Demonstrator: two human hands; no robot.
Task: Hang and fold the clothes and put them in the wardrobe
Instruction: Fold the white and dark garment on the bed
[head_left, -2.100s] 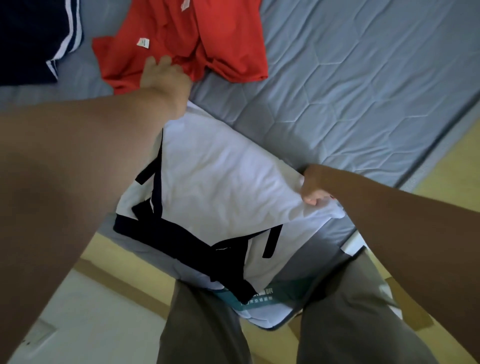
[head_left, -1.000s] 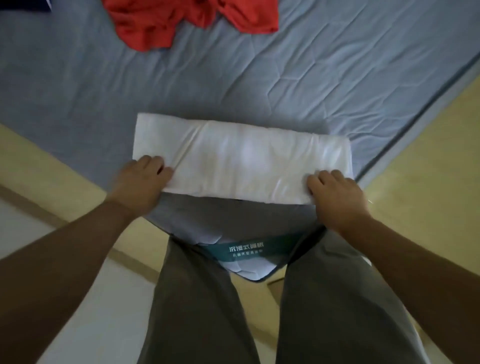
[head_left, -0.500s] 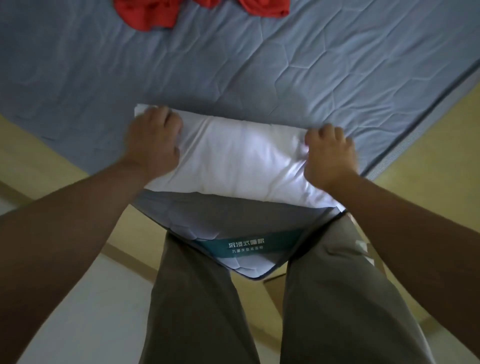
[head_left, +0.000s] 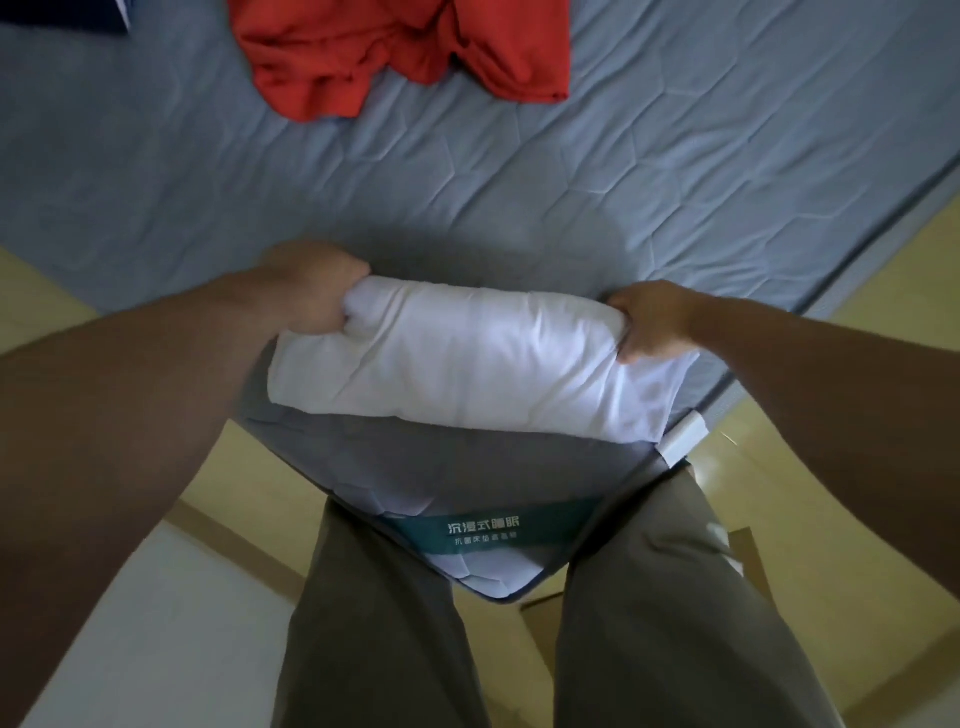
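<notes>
L hand (head_left: 306, 291) & R hand (head_left: 649, 325): grip clamped on folded white garment (head_left: 467, 358) ends, on mattress (head_left: 571, 197).

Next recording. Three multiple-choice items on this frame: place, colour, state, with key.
1. Where is the folded white garment? A) on the floor B) at the near corner of the mattress C) in a wardrobe
2. The crumpled garment farther up the mattress is: A) red B) green C) yellow
3. How is the white garment held? A) pressed under flat palms B) left hand and right hand each grip an end C) untouched
Key: B, mattress shows beneath it; A, plainly red; B, fingers curl round both ends.
</notes>
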